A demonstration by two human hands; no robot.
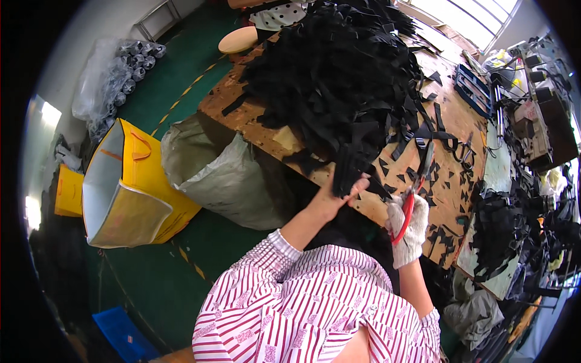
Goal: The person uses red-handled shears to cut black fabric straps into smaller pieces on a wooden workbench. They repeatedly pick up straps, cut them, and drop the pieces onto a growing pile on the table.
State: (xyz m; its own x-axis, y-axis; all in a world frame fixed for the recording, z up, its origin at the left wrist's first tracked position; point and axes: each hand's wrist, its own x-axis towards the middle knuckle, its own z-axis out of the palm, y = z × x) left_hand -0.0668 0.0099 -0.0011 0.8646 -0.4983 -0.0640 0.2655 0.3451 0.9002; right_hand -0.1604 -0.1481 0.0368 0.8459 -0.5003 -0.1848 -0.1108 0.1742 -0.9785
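Observation:
My bare left hand [328,198] is closed around a bundle of black fabric strips [351,166] at the near edge of the wooden table [378,209]. In a white knitted glove, my right hand [411,233] grips red-handled scissors [408,213]. Their blades point away from me, over the tabletop and to the right of the bundle; how far apart the blades are is hard to make out. A large heap of black strips [339,72] covers the table's far part. Small black triangular offcuts [417,175] lie scattered around the scissors.
Left of the table stand a grey-green sack [224,175] and a yellow bag [160,187], both gaping at the top. A second pair of scissors [466,154] and a blue tray [472,89] lie on the right. Machinery [532,130] stands beyond, and a round stool [238,40] at the far left.

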